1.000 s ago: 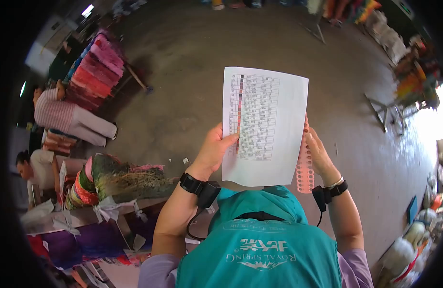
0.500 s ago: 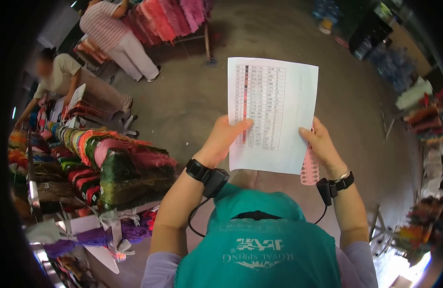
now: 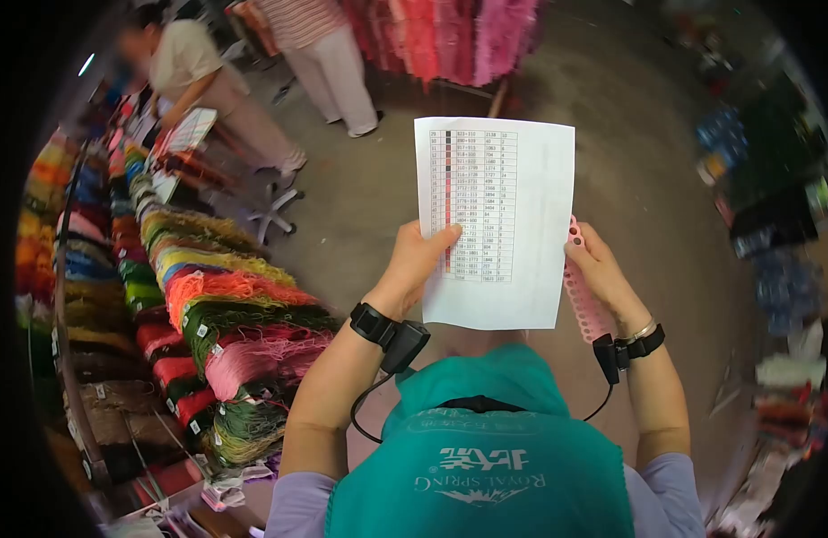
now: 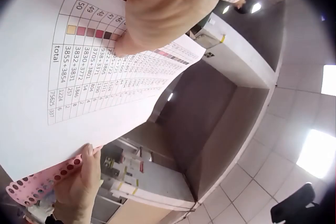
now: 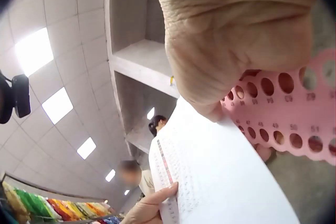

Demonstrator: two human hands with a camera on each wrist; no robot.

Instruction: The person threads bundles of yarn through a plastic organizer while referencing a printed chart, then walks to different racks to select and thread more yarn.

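Note:
A printed sheet of paper is held up in front of the person's body, showing a table of numbers with a column of small colour swatches. My left hand grips its left edge, the thumb lying on the printed rows and the fingers hidden behind. On the other side my right hand pinches a pink strip with numbered holes along both edges. That strip hangs beside the sheet's right edge, partly behind it. In the right wrist view, the right thumb overlaps the paper's edge as well.
Hanks of coloured yarn are laid in rows on racks at the left. Pink and red hanks hang farther ahead. Two people stand at upper left, one beside a wheeled chair base. Large clear bottles are at the right.
The head view has swung left, so yarn racks and the two people have moved rightward in it and more yarn shows. Both hands keep holding the sheet and strip.

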